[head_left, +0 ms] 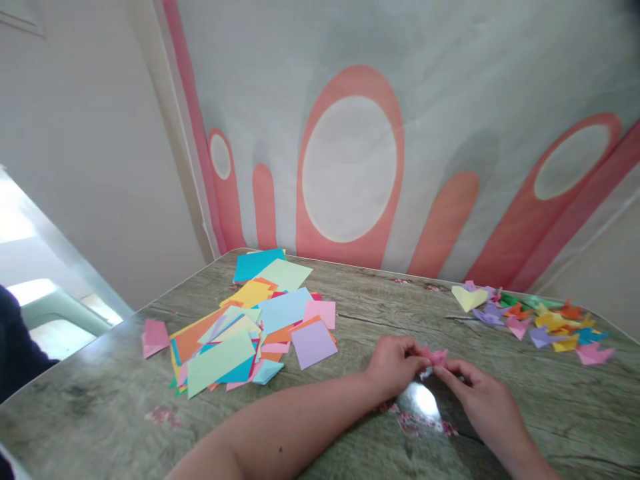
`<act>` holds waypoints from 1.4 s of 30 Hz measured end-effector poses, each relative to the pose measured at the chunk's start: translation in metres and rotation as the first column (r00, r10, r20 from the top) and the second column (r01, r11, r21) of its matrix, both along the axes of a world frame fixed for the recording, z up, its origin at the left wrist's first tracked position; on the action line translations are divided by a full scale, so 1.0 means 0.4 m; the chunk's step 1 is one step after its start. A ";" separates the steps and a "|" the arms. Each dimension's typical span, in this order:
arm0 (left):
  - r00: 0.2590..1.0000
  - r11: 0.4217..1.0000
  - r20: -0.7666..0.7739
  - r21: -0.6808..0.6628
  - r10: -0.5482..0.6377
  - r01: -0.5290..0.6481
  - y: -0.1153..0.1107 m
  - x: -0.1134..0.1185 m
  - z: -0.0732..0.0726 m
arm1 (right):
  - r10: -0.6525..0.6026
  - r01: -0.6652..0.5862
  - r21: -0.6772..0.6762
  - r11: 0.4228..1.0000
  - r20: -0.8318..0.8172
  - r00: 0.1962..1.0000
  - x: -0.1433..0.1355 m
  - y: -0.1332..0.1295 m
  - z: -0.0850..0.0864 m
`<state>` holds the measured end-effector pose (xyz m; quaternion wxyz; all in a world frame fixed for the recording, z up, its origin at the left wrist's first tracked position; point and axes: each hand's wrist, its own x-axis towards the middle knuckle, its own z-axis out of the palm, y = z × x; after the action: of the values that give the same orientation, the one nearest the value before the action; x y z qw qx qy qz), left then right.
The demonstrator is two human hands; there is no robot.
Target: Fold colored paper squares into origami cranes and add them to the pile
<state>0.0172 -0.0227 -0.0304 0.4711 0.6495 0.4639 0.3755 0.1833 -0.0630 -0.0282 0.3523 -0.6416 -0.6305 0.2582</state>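
Observation:
A small folded pink paper piece (436,357) is held between my two hands, just above the table at the right of centre. My left hand (399,364) pinches its left side, thumb and fingers pressed together. On its right side my right hand (470,383) grips it with thumb and forefinger. The folds under my fingertips are partly hidden. Left of my hands lies a loose pile of coloured paper sheets (220,363), with a lilac square (314,344) at its near right edge. Several folded paper figures (550,320) in mixed colours are grouped at the far right.
The wood-patterned table (370,307) meets a wall hanging with pink shapes (350,153). A pink paper piece (155,337) lies apart at the left of the pile. Beyond the table's left edge are a pale chair (60,310) and part of a dark-clothed person (17,340).

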 end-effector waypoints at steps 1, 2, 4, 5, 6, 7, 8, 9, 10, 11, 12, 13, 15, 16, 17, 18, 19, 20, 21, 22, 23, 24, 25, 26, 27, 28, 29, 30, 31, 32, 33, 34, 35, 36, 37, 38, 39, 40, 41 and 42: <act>1.000 1.000 -0.002 0.007 0.006 -0.006 0.000 0.000 0.000 | 0.001 -0.001 0.005 1.000 -0.002 1.000 -0.001 0.001 -0.003; 1.000 1.000 -0.003 0.013 0.011 -0.011 0.000 0.001 0.000 | 0.000 0.000 0.010 1.000 -0.005 1.000 -0.003 0.001 -0.005; 1.000 0.999 -0.009 0.029 0.021 -0.020 -0.002 0.002 0.002 | -0.006 0.007 0.020 1.000 -0.015 1.000 -0.006 0.001 -0.006; 1.000 0.999 -0.014 0.036 0.025 -0.025 -0.002 0.002 0.004 | -0.005 0.006 0.028 1.000 -0.022 1.000 -0.008 0.001 -0.006; 1.000 0.999 -0.019 0.043 0.025 -0.024 -0.002 0.002 0.005 | 0.003 -0.001 0.033 0.999 -0.033 0.999 -0.010 0.001 -0.004; 0.999 0.999 -0.025 0.047 0.028 -0.027 -0.001 0.002 0.006 | 0.001 0.001 0.047 0.999 -0.054 0.999 -0.012 0.001 -0.003; 0.999 0.998 -0.036 0.049 0.028 -0.026 0.000 0.001 0.007 | 0.001 0.005 0.075 0.997 -0.076 0.997 -0.014 0.001 -0.002; 0.999 0.998 -0.043 0.054 0.027 -0.025 0.001 0.001 0.008 | 0.015 -0.005 0.099 0.995 -0.096 0.995 -0.015 0.002 -0.002; 0.998 0.998 -0.050 0.058 0.025 -0.022 0.002 0.000 0.010 | 0.016 -0.004 0.111 0.994 -0.114 0.993 -0.016 0.003 -0.002; 0.998 0.998 -0.056 0.063 0.023 -0.019 0.003 0.000 0.012 | 0.010 0.005 0.121 0.993 -0.129 0.992 -0.017 0.004 -0.003; 0.998 0.997 -0.060 0.072 0.013 -0.009 0.003 -0.002 0.015 | 0.005 0.013 0.130 0.991 -0.142 0.990 -0.017 0.005 -0.004; 0.998 0.997 -0.062 0.082 0.007 -0.002 0.003 -0.005 0.020 | 0.005 0.017 0.138 0.990 -0.151 0.989 -0.017 0.005 -0.005; 0.998 0.993 -0.059 0.113 -0.011 0.018 0.000 -0.014 0.034 | 0.007 0.019 0.161 0.987 -0.157 0.988 -0.017 0.005 -0.005; 0.999 0.991 -0.052 0.135 -0.002 0.009 -0.001 -0.022 0.042 | 0.013 0.014 0.173 0.985 -0.155 0.988 -0.017 0.005 -0.004; 0.999 0.987 -0.044 0.159 0.021 -0.014 -0.001 -0.032 0.052 | 0.031 -0.004 0.180 0.984 -0.146 0.989 -0.018 0.005 -0.001; 0.998 0.982 -0.038 0.181 0.052 -0.044 -0.001 -0.043 0.062 | 0.045 -0.019 0.189 0.982 -0.134 0.990 -0.017 0.004 0.003; 0.995 0.975 -0.032 0.208 0.093 -0.084 0.001 -0.056 0.073 | 0.067 -0.043 0.196 0.980 -0.116 0.991 -0.016 0.004 0.008; 0.992 0.967 -0.033 0.228 0.126 -0.115 0.003 -0.069 0.084 | 0.089 -0.068 0.201 0.977 -0.097 0.991 -0.013 0.004 0.013; 0.990 0.962 -0.036 0.241 0.140 -0.127 0.004 -0.081 0.095 | 0.104 -0.085 0.206 0.975 -0.080 0.991 -0.008 0.003 0.019; 0.989 0.959 -0.041 0.253 0.144 -0.129 0.006 -0.094 0.105 | 0.111 -0.096 0.210 0.973 -0.063 0.992 -0.001 0.002 0.024; 0.989 0.956 -0.046 0.264 0.143 -0.126 0.006 -0.104 0.115 | 0.112 -0.099 0.214 0.972 -0.049 0.992 0.007 0.001 0.030; 0.988 0.953 -0.050 0.275 0.143 -0.124 0.006 -0.113 0.123 | 0.108 -0.098 0.217 0.971 -0.035 0.994 0.017 -0.001 0.035; 0.989 0.950 -0.056 0.290 0.139 -0.117 0.003 -0.119 0.130 | 0.100 -0.093 0.221 0.971 -0.022 0.995 0.028 -0.003 0.039; 0.988 0.940 -0.081 0.325 0.135 -0.102 -0.001 -0.123 0.135 | 0.093 -0.089 0.226 0.970 -0.008 0.996 0.038 -0.005 0.044; 0.986 0.932 -0.106 0.353 0.128 -0.083 -0.006 -0.126 0.138 | 0.087 -0.086 0.232 0.969 0.006 0.996 0.047 -0.008 0.047; 0.984 0.924 -0.135 0.378 0.120 -0.061 -0.011 -0.126 0.139 | 0.084 -0.087 0.239 0.967 0.021 0.996 0.052 -0.012 0.051; 0.980 0.916 -0.165 0.400 0.113 -0.038 -0.017 -0.125 0.138 | 0.087 -0.094 0.246 0.965 0.039 0.995 0.055 -0.016 0.054; 0.975 0.909 -0.196 0.416 0.104 -0.013 -0.022 -0.123 0.135 | 0.095 -0.107 0.254 0.961 0.060 0.994 0.052 -0.021 0.056; 0.968 0.903 -0.231 0.428 0.095 0.014 -0.027 -0.120 0.131 | 0.106 -0.125 0.262 0.957 0.084 0.991 0.045 -0.026 0.058; 0.959 0.899 -0.268 0.437 0.089 0.039 -0.030 -0.117 0.125 | 0.121 -0.147 0.269 0.952 0.111 0.986 0.034 -0.031 0.060; 0.949 0.896 -0.304 0.440 0.087 0.059 -0.032 -0.113 0.119 | 0.136 -0.170 0.276 0.946 0.138 0.981 0.020 -0.036 0.061; 0.938 0.895 -0.335 0.440 0.088 0.073 -0.032 -0.109 0.113 | 0.143 -0.186 0.287 0.940 0.165 0.976 0.003 -0.041 0.062; 0.929 0.896 -0.359 0.437 0.093 0.079 -0.031 -0.104 0.107 | 0.142 -0.195 0.300 0.934 0.188 0.972 -0.015 -0.044 0.064; 0.923 0.898 -0.372 0.434 0.102 0.076 -0.029 -0.100 0.101 | 0.151 -0.212 0.309 0.927 0.211 0.966 -0.032 -0.046 0.065; 0.920 0.900 -0.376 0.432 0.112 0.067 -0.026 -0.097 0.096 | 0.161 -0.230 0.313 0.921 0.232 0.959 -0.048 -0.045 0.066; 0.917 0.901 -0.378 0.430 0.125 0.054 -0.022 -0.094 0.092 | 0.171 -0.247 0.316 0.916 0.249 0.953 -0.060 -0.043 0.068; 0.916 0.902 -0.377 0.429 0.141 0.038 -0.018 -0.092 0.088 | 0.173 -0.254 0.319 0.913 0.261 0.950 -0.069 -0.038 0.069; 0.914 0.903 -0.376 0.430 0.154 0.025 -0.013 -0.090 0.086 | 0.168 -0.253 0.322 0.912 0.268 0.949 -0.074 -0.032 0.068; 0.912 0.903 -0.376 0.430 0.163 0.017 -0.009 -0.089 0.084 | 0.159 -0.246 0.325 0.913 0.271 0.949 -0.077 -0.023 0.067; 0.911 0.902 -0.378 0.431 0.163 0.018 -0.006 -0.089 0.083 | 0.150 -0.237 0.326 0.915 0.272 0.951 -0.077 -0.013 0.064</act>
<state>-0.0184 -0.0251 0.0029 0.1970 0.7817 0.4825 0.3424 0.1526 -0.0680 -0.0025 0.3556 -0.5280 -0.7654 0.0942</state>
